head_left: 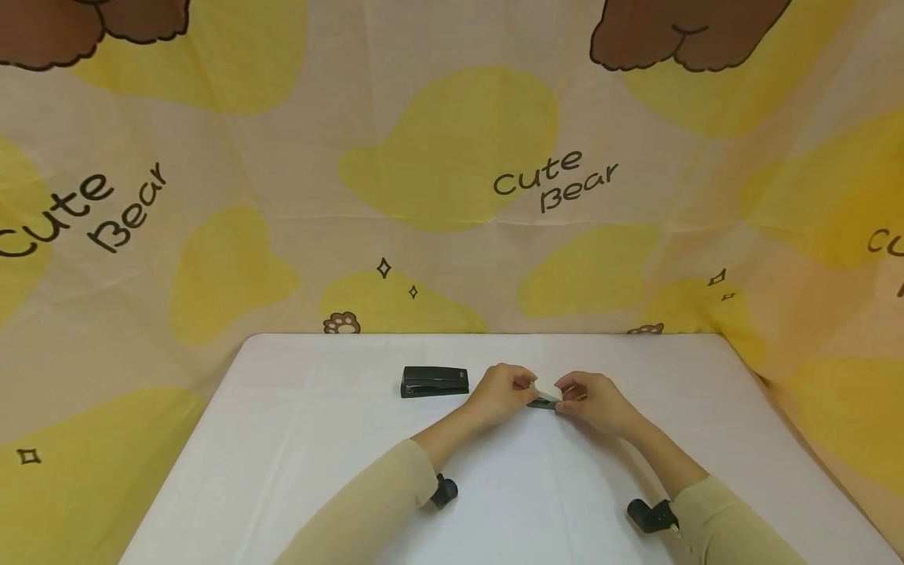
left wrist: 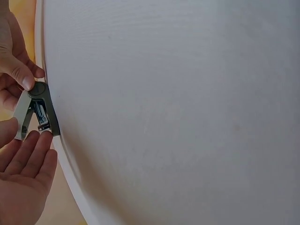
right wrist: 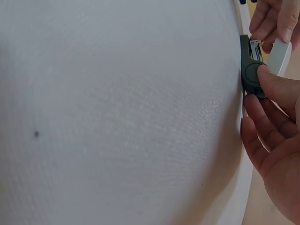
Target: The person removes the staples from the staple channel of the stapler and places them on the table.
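A small stapler with a dark green body [right wrist: 251, 70] and a white top arm [left wrist: 21, 112] is between my two hands. Its arm is swung up from the base, and the metal staple channel [left wrist: 41, 111] shows inside. My left hand [head_left: 500, 395] holds the free end, thumb against the white arm and fingertips by the base. With thumb and fingers, my right hand [head_left: 596, 402] pinches the round hinge end [right wrist: 253, 72]. In the head view, the fingers partly cover this stapler. To the left of my left hand lies a larger black stapler [head_left: 434, 381].
A white-covered table [head_left: 318, 455] lies under both hands, its far edge just beyond them. Behind it hangs a yellow and beige printed cloth [head_left: 452, 157]. Small black cameras [head_left: 443, 492] are worn at the wrists.
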`<state>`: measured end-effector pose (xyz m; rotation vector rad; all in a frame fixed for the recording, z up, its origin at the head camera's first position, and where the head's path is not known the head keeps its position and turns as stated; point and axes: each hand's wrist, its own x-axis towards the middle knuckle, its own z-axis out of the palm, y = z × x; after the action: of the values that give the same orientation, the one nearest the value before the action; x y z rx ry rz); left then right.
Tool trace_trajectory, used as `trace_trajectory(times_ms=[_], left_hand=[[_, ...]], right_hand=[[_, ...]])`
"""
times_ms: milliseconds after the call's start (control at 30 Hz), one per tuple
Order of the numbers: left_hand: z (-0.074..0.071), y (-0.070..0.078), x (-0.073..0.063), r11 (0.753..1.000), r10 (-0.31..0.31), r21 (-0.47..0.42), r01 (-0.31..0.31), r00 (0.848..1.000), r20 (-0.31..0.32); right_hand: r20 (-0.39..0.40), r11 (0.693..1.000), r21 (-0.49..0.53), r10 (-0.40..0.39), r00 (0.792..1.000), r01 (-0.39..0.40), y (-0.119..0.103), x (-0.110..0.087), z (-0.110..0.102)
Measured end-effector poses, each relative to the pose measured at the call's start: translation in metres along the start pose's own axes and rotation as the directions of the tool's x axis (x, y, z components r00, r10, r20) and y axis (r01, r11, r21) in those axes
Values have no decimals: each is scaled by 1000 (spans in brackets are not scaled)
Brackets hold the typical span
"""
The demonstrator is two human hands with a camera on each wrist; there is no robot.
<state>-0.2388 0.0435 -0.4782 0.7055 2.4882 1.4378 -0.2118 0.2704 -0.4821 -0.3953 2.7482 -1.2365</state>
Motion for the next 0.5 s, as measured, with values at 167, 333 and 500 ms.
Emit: trace_trajectory(times_ms=[167, 333, 500], left_hand=[[-3, -1, -2, 1000, -11, 2, 11, 1000, 23], [-6, 0, -7, 1000, -21, 7, 21, 999, 42], [-10, 2, -14, 1000, -27, 13, 26, 998, 65]], right_hand=[[9, 1000, 9, 1, 1000, -1, 0, -1, 1], [18, 1000, 19, -3, 1000, 2, -1, -4, 4], [28, 999, 37, -2, 1000, 1, -2, -7, 8]])
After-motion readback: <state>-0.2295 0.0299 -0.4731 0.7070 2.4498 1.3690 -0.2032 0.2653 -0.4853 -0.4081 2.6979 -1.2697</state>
